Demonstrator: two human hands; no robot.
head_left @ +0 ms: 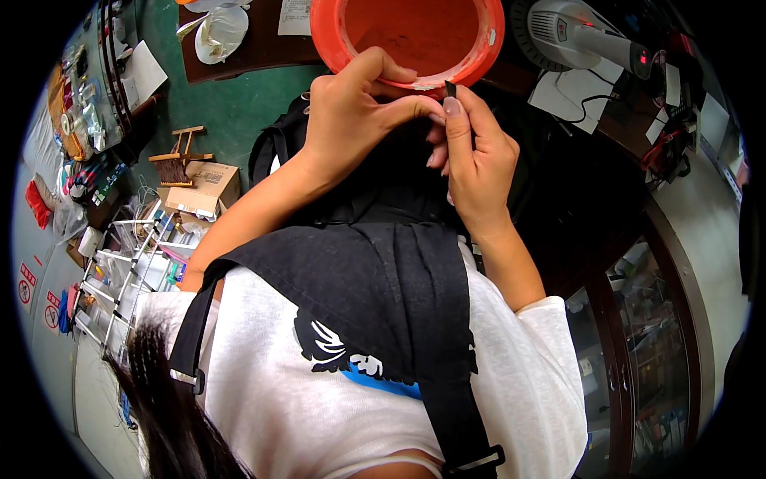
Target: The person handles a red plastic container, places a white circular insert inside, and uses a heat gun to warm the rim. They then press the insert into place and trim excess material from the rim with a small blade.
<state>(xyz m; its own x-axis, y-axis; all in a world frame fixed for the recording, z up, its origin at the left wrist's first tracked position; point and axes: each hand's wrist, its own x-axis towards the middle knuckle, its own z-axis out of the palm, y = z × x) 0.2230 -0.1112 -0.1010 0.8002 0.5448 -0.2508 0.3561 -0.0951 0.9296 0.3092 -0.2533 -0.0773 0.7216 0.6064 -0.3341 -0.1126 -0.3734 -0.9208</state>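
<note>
Hands (351, 120) pinching black fabric (383, 239) below round orange basin (415, 36)

Single head-worn fisheye, looking steeply down the person's chest; both hands (415, 132) close below lens, orange basin (407, 36) at top edge, floor at left.

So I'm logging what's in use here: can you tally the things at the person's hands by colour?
Orange: 1, the round orange basin, its rim touched by the left hand.
Black: 1, the small dark piece pinched at the fingertips of the right hand.
Total: 2
</note>
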